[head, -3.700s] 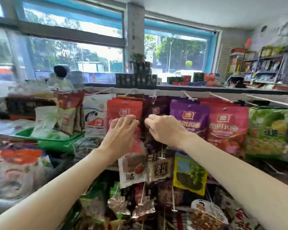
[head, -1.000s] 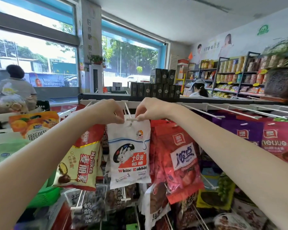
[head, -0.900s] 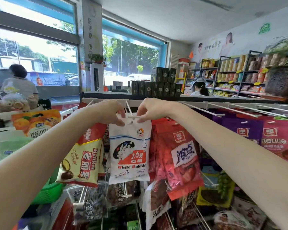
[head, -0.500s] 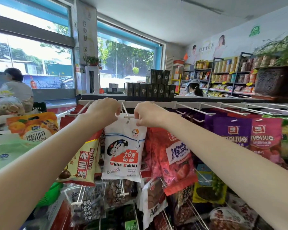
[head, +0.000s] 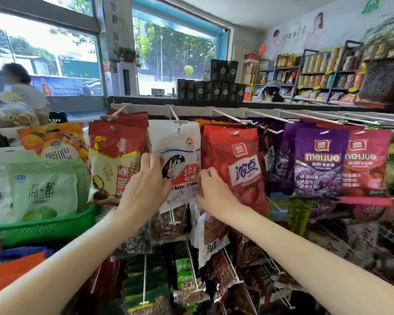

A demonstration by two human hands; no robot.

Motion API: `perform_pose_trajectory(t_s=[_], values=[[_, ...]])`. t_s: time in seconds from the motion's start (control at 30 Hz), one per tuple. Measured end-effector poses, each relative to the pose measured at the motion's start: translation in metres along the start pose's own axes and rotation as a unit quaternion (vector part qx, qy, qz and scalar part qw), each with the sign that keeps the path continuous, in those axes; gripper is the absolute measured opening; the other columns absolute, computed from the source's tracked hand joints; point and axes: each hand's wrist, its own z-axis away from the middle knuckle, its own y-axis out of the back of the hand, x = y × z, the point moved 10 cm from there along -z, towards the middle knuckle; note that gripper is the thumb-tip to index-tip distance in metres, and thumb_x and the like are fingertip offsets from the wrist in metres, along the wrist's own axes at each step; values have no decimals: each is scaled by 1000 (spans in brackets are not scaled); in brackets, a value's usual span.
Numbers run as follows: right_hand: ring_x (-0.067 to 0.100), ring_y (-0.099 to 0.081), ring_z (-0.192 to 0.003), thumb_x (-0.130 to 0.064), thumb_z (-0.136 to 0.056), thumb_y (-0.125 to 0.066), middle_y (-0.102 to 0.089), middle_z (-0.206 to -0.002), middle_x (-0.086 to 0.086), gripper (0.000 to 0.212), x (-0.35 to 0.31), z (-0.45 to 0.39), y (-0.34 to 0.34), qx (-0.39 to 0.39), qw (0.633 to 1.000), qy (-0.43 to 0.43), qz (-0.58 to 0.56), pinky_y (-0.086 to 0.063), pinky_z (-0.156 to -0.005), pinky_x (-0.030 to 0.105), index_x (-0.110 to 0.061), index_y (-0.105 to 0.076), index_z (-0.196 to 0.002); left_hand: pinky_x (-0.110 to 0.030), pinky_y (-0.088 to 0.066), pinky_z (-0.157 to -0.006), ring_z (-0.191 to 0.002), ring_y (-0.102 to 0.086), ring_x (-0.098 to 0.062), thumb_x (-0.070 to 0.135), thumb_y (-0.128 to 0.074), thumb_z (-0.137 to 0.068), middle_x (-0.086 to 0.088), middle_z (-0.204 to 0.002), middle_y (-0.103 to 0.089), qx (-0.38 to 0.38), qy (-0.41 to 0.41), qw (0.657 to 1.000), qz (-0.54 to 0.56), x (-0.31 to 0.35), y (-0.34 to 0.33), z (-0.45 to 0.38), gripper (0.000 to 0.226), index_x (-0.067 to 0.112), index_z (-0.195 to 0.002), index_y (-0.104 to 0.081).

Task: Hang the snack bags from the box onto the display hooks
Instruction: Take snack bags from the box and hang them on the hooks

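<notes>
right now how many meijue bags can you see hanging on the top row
2. A purple meijue bag hangs right of centre, and a pink meijue bag hangs just to its right, partly tucked behind it. More may hang hidden behind these two.

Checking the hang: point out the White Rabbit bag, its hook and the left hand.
White Rabbit bag (head: 180, 142), head view, upper white panel.
hook (head: 174, 113), head view, wire shaft.
left hand (head: 149, 180), head view, back of hand.

Two hands, the left hand (head: 146, 189) and the right hand (head: 210, 192), frame one white rabbit bag (head: 176, 155) between their fingers. Right of the fingers hang one purple bag (head: 319, 164) and one pink bag (head: 365, 167); left of them stands one green basket (head: 43, 228).
</notes>
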Motion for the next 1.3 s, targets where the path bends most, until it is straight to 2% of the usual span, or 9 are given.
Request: perform_pose_trajectory(t_s=[0.2,0.57,0.7,0.83,0.97,1.07,1.13,1.23,1.3], values=[[34,-55,-107,-17,-87,-61,-47,-121,17,54,3,-11,-18,14,995,-55,-81,-48,-88,38,-5,-29,-129,-41,-41,-88,-113,-52,-37,22,-51,-92,-22,-128,-47,-90,123,988,33,-35,-40,16,64,-4,-139,-17],[29,-64,-97,-19,-85,-65,-61,-114,13,45,2,-7,-7,-31,994,-44,-90,-54,-85,41,-5,-39,-119,-33,-48,-70,-92,-62,-35,17,-55,-90,-23,-107,-58,-201,152,967,33,-38,-48,11,42,-5,-117,-32],[28,-63,-92,-7,-87,-59,-60,-99,9,18,-20,-23,34,14,1000,-7,-3,-50,-74,32,-4,-54,-104,-39,-42,-80,-106,-53,-38,18,-54,-89,-20,-121,-46,-118,124,985,12,-20,-10,-6,46,1,-124,-30],[25,-53,-104,3,-88,-50,-48,-117,13,30,-55,-49,97,155,986,65,-4,-42,-84,28,-1,-48,-118,-32,-37,-70,-100,-55,-40,12,-49,-91,-19,-130,-35,-18,64,997,-27,6,27,-29,56,5,-139,-21],[31,-60,-106,-5,-92,-46,-52,-126,17,34,-55,-81,86,28,999,30,11,-50,-90,39,-1,-46,-126,-34,-42,-74,-104,-56,-38,12,-47,-93,-16,-138,-34,13,30,999,-36,13,39,-56,51,8,-140,-28],[33,-71,-84,-5,-94,-48,-64,-109,20,20,-42,-88,76,-28,994,-30,-103,-59,-74,38,-3,-53,-114,-35,-43,-88,-110,-54,-27,16,-49,-94,-11,-131,-45,-50,30,998,7,11,28,-77,35,11,-129,-48],[35,-70,-84,-2,-93,-50,-67,-95,21,14,-39,-89,77,-35,986,-40,-159,-58,-78,40,-1,-57,-105,-34,-41,-91,-111,-52,-26,15,-49,-93,-11,-128,-48,-64,33,997,20,6,27,-88,33,11,-126,-51],[36,-70,-85,1,-92,-52,-62,-79,14,13,-36,-89,78,-49,970,-44,-234,-58,-78,39,-6,-57,-82,-23,-45,-73,-86,-61,-18,16,-49,-93,-10,-120,-55,-68,24,997,33,5,28,-98,28,8,-119,-58],[37,-70,-87,1,-92,-52,-62,-81,14,9,-37,-89,78,-51,969,-38,-239,-58,-79,40,-4,-56,-86,-16,-42,-57,-66,-62,-11,16,-51,-93,-9,-115,-59,-56,24,997,43,5,32,-103,23,9,-112,-61]])
